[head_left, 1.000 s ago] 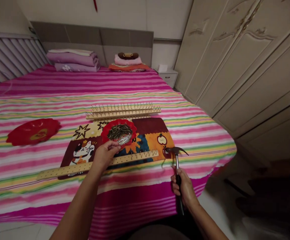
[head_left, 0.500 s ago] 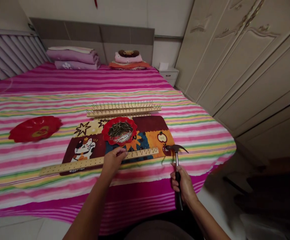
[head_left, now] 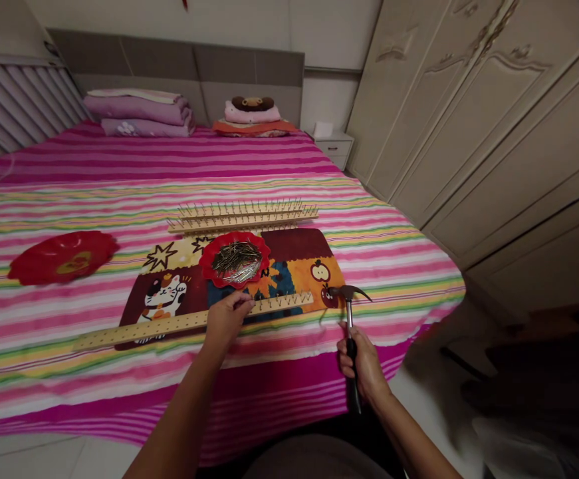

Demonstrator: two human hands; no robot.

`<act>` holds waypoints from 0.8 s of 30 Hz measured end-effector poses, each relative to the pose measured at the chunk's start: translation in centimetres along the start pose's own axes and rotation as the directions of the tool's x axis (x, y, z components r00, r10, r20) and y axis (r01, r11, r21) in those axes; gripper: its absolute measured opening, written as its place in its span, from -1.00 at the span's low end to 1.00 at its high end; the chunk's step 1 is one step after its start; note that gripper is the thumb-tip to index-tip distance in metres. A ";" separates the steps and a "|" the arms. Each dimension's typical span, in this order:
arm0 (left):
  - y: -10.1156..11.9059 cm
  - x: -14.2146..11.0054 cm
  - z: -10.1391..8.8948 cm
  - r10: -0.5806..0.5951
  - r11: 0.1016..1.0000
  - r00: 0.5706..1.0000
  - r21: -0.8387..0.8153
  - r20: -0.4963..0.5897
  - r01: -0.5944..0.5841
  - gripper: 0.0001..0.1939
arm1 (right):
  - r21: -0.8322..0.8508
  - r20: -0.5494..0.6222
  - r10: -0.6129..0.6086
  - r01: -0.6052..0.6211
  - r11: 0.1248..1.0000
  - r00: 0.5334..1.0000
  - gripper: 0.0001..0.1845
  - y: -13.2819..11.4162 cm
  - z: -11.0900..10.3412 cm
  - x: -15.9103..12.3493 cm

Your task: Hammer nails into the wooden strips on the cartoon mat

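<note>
Gripping a hammer [head_left: 349, 314] by its black handle, the right hand [head_left: 363, 362] has its fingers clamped around it; the head is probably the heavy end. The left hand [head_left: 224, 320] holds thumb and fingertips together at a perforated wooden strip [head_left: 162, 326] lying across the patterned mat [head_left: 296, 243]; whether they pinch anything is too small to tell. The strip is likely light and stiff, best held along its left part, where only holes show.

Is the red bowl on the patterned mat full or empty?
Well filled, not empty: heaped nails hide the bottom of the red bowl.
</note>
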State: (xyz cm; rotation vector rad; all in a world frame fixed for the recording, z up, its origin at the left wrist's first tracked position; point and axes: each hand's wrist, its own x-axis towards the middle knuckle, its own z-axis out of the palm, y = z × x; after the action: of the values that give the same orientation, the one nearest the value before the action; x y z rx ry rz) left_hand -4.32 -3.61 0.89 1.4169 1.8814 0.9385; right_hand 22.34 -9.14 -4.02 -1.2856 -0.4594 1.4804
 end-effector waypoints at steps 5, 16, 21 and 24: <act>-0.3 0.0 0.3 0.022 0.995 1.000 0.100 -0.004 -0.021 -0.80 | -0.009 -0.002 0.001 -0.001 1.000 1.000 -0.60 -0.1 0.0 0.0; -1.3 -0.5 0.8 0.259 0.944 0.966 0.212 0.009 -0.254 -0.82 | -0.147 -0.020 -0.085 0.081 0.986 0.996 -0.60 -1.6 1.7 -2.5; -1.3 -0.6 1.0 0.272 0.936 0.962 0.238 -0.019 -0.260 -0.82 | -0.433 0.294 -0.196 0.313 0.845 0.936 -0.62 -5.3 4.7 -5.2; -1.3 -0.7 1.2 0.280 0.931 0.960 0.253 -0.031 -0.263 -0.83 | -0.524 0.523 -0.187 0.487 0.699 0.831 -0.68 -6.4 6.7 -5.6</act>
State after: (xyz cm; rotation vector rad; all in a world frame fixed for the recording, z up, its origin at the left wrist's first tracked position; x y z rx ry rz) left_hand -3.96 -4.29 -0.84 1.8545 1.9359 0.9111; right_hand 18.55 -9.54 6.10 -1.2589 -1.5481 1.3067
